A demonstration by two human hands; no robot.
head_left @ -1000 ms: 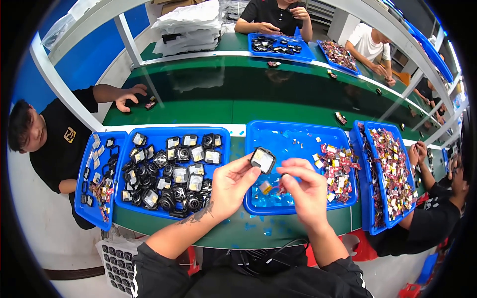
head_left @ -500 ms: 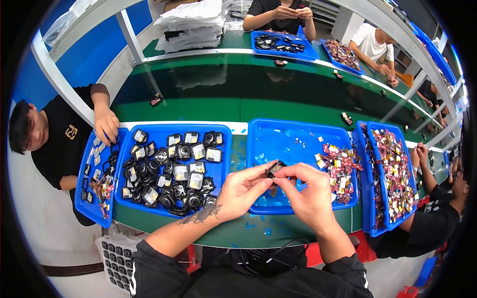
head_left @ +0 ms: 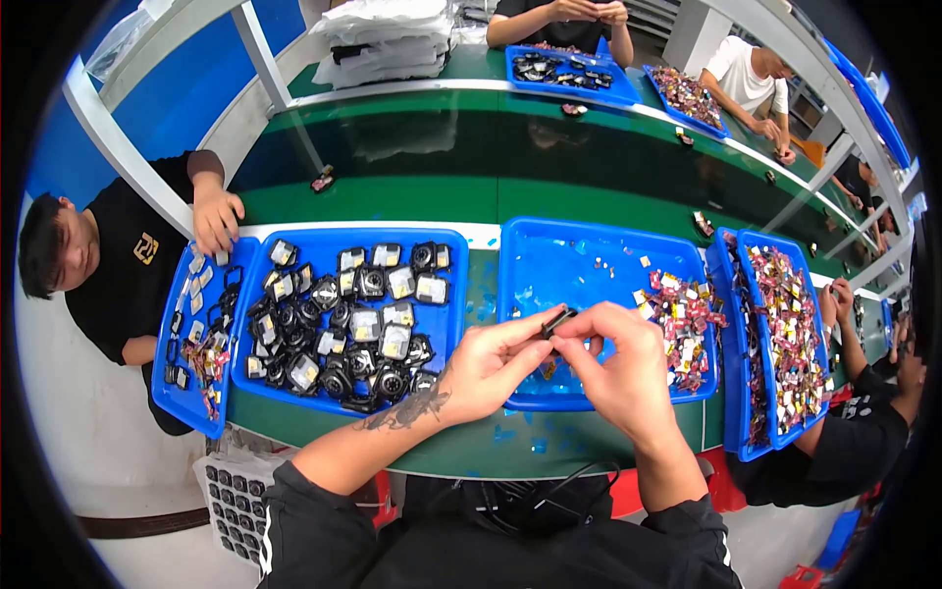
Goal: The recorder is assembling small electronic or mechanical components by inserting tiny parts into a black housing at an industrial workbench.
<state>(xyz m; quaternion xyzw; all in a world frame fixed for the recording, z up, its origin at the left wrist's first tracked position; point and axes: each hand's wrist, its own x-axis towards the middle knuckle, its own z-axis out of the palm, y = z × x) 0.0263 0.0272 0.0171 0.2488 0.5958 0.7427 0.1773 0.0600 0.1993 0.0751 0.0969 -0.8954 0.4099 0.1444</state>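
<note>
One small black piece (head_left: 559, 323) is pinched by my left hand (head_left: 483, 367) and right hand (head_left: 628, 361); slipping fingertips could drop it.

Small black part (head_left: 559, 322), centre of frame: smooth, plastic-looking, slight sheen. Blue tray (head_left: 564, 275), right of centre: smooth plastic, semi-gloss. Black casings (head_left: 391, 382), left of centre: hard plastic look, shiny highlights; flat pale faces on many, paper-like, duller. Green belt (head_left: 422, 191), upper middle: smooth, glossy, mirror-like reflections. White post (head_left: 261, 54), upper left: painted-metal look, smooth. White stack (head_left: 383, 44), top left of centre: crinkled, thin-film look. Black sleeve (head_left: 314, 515), lower left: soft matt cloth.
</note>
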